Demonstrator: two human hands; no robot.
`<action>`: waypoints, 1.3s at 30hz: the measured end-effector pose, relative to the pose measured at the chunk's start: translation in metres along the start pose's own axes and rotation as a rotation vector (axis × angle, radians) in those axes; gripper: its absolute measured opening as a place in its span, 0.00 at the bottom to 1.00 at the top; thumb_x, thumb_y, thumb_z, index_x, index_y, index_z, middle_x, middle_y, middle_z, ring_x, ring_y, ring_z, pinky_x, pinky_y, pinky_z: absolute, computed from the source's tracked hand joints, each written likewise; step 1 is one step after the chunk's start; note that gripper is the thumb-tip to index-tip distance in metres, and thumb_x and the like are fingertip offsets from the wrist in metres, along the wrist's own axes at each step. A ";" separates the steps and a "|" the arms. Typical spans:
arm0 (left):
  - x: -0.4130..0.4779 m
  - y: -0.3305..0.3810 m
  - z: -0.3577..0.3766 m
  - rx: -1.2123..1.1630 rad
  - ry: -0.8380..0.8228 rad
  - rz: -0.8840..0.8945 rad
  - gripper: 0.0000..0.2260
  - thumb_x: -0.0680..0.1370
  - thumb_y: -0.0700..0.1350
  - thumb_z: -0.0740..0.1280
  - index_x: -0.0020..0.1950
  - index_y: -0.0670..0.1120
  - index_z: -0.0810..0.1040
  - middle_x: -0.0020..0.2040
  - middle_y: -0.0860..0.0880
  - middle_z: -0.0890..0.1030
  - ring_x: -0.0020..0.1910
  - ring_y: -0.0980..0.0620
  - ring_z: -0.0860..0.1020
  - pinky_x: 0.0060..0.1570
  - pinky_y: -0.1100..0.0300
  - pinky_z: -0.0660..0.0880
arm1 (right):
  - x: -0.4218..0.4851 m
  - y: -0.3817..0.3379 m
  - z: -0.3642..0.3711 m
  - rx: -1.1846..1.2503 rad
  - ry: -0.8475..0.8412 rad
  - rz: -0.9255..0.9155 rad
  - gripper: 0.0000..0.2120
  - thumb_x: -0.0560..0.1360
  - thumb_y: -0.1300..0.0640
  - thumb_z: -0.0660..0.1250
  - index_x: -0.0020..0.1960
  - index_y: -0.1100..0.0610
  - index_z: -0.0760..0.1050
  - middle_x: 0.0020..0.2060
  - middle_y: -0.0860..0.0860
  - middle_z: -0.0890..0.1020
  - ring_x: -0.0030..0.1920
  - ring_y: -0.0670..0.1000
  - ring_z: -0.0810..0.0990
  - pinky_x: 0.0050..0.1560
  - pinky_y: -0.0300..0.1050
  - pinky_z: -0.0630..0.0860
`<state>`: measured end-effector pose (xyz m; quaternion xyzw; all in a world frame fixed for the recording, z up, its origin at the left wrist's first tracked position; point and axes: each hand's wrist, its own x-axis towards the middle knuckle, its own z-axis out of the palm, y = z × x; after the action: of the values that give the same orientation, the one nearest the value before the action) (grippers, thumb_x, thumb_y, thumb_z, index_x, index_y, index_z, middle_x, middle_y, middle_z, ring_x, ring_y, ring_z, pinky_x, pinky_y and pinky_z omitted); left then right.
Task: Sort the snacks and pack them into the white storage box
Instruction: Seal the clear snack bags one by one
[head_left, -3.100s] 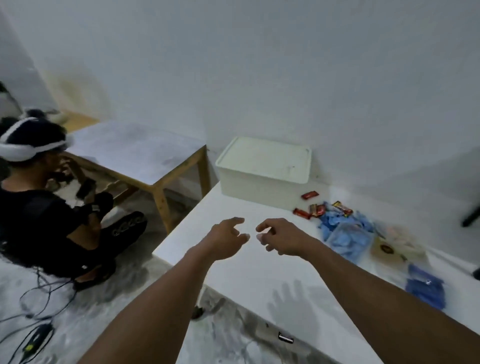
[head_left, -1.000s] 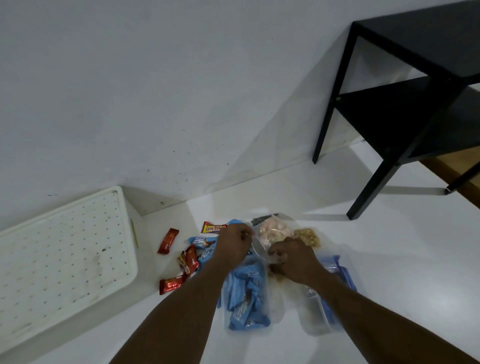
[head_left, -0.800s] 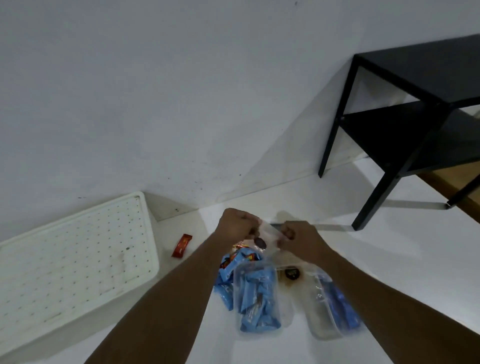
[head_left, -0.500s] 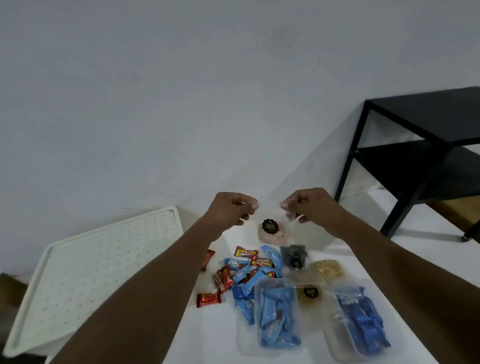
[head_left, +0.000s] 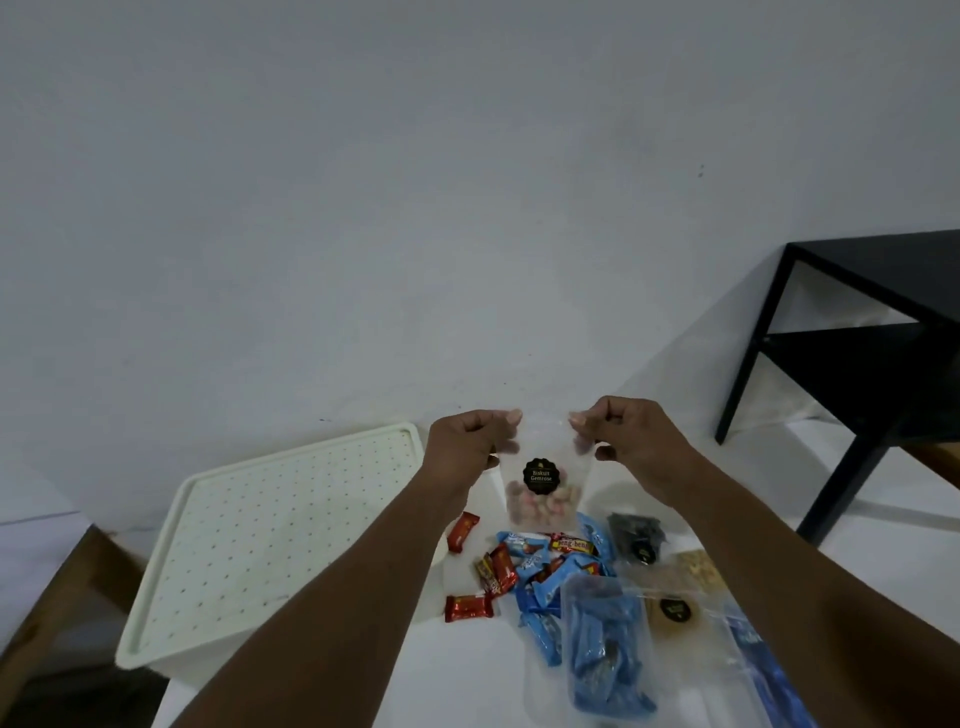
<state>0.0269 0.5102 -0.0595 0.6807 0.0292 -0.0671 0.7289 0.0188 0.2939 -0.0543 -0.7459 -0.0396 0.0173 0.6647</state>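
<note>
A clear pouch of pink and white biscuits (head_left: 543, 493) with a round black label hangs in the air above the table. My left hand (head_left: 470, 447) pinches its top left corner and my right hand (head_left: 626, 439) pinches its top right corner. Below it on the white table (head_left: 467, 670) lie red wrapped candies (head_left: 467, 607), blue wrapped snacks (head_left: 540, 597), a clear bag of blue snacks (head_left: 605, 649) and a dark pouch (head_left: 636, 535). The white storage box (head_left: 270, 540) stands to the left with its dotted lid on.
A black metal shelf (head_left: 852, 353) stands on the table at the right, against the white wall. More clear pouches with black labels (head_left: 675, 608) lie at the lower right. A wooden table edge (head_left: 57, 597) shows at the lower left.
My hands picked the biscuit pouch out of the pile and raised it by its top corners. The view tilted upward, and the pouch now hangs higher and stretched flat.
</note>
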 end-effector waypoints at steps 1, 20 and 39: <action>-0.001 0.001 -0.003 0.023 0.004 0.016 0.09 0.73 0.49 0.75 0.47 0.44 0.85 0.39 0.49 0.85 0.36 0.55 0.82 0.42 0.59 0.73 | -0.002 0.000 0.002 0.003 0.002 -0.002 0.11 0.73 0.53 0.73 0.39 0.61 0.80 0.35 0.57 0.84 0.40 0.48 0.81 0.43 0.46 0.74; -0.023 0.000 -0.006 -0.195 0.091 -0.006 0.06 0.75 0.48 0.74 0.43 0.45 0.84 0.37 0.49 0.85 0.38 0.54 0.81 0.41 0.58 0.72 | -0.010 -0.013 0.051 -0.118 0.363 -0.138 0.16 0.80 0.53 0.64 0.38 0.62 0.77 0.29 0.53 0.78 0.29 0.45 0.74 0.34 0.35 0.71; -0.023 0.023 -0.018 0.095 0.059 0.133 0.12 0.77 0.50 0.71 0.52 0.42 0.83 0.39 0.46 0.85 0.42 0.50 0.82 0.44 0.57 0.73 | -0.013 -0.028 0.069 -0.039 0.136 -0.077 0.15 0.79 0.49 0.65 0.42 0.59 0.81 0.33 0.54 0.83 0.35 0.49 0.79 0.39 0.44 0.74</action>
<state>0.0086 0.5304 -0.0347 0.7166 0.0024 0.0004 0.6975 -0.0010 0.3639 -0.0344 -0.7561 -0.0235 -0.0599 0.6513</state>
